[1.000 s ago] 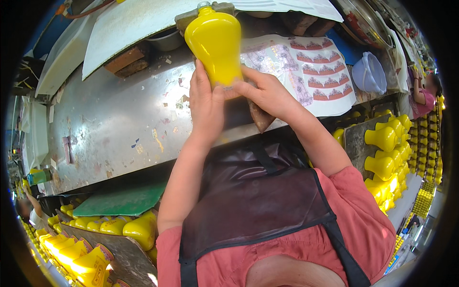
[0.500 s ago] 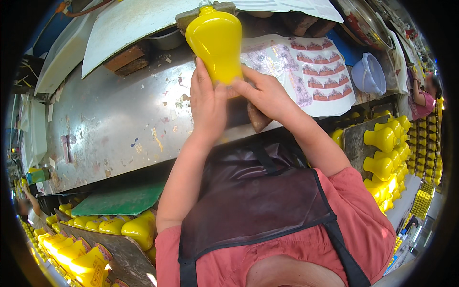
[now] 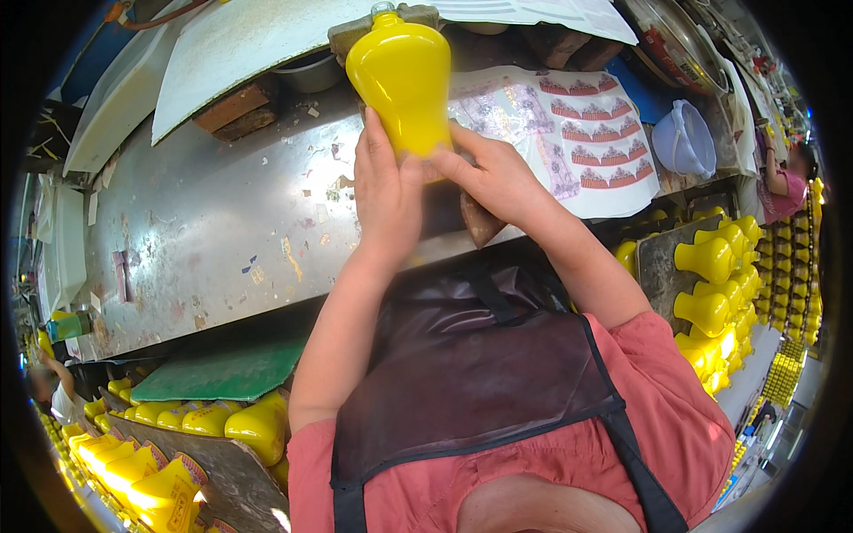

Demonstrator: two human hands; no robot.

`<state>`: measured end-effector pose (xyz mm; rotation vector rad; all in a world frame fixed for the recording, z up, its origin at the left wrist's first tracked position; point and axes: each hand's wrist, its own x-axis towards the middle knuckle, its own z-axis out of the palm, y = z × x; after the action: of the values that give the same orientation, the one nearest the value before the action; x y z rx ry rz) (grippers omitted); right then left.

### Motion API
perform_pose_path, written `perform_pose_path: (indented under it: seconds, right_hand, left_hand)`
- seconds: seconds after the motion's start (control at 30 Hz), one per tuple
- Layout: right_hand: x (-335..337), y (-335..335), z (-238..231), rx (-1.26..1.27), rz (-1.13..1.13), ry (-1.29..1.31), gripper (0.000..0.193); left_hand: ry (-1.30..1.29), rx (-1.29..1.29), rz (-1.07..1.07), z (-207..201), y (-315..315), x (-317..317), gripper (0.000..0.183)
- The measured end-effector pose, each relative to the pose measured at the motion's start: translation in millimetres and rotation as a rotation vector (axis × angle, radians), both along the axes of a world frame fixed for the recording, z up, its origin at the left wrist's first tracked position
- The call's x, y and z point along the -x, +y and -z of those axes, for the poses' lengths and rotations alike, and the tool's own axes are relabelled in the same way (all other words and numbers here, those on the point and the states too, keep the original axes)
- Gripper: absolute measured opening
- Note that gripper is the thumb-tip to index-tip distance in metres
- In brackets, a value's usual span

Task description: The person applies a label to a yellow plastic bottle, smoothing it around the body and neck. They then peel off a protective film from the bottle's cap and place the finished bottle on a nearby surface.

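A glossy yellow bottle with a clear glass neck lies over the metal worktable, its neck pointing away from me and resting at a notched brown block. My left hand is closed against the left side of its narrow end. On the other side my right hand grips the same end, its thumb lying across the bottle. The two thumbs nearly meet there. Right of the bottle lies a white sheet of decals with rows of red and purple printed pieces.
The worktable carries paint specks and paper scraps. A pale blue bucket stands at the right. Yellow bottles fill racks on the right, and more yellow bottles stand lower left beside a green board. Another person is far right.
Almost nothing differs. Both hands keep their hold on the bottle, which has barely shifted in the picture.
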<state>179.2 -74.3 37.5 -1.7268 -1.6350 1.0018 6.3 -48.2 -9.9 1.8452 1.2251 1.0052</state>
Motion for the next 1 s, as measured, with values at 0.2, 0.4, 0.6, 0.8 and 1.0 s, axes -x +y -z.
perform_pose_path:
  seconds: [0.2, 0.4, 0.6, 0.8, 1.0]
  right_hand:
    - [2.1, 0.1, 3.2, -0.034, 0.005, -0.003, 0.057]
    - [0.2, 0.2, 1.6, -0.001, 0.008, 0.0, 0.057]
    - [-0.1, -0.9, 8.4, -0.029, 0.008, 0.001, 0.056]
    - [-21.5, 4.6, -13.5, 0.074, 0.113, 0.433, 0.044]
    - [-15.5, -2.3, -26.0, -0.504, -0.165, -0.026, 0.033]
  left_hand:
    - [0.001, -0.002, 0.002, 0.0, 0.2, -0.2, 0.076]
    - [0.024, -0.1, -0.022, 3.1, 0.3, -1.6, 0.069]
    - [-0.186, 0.108, 0.035, 1.9, 1.8, 4.1, 0.079]
    - [-0.239, 0.133, 0.028, -4.8, -1.7, 1.3, 0.1]
    - [-0.378, 0.267, 0.034, -11.3, -6.7, 2.1, 0.097]
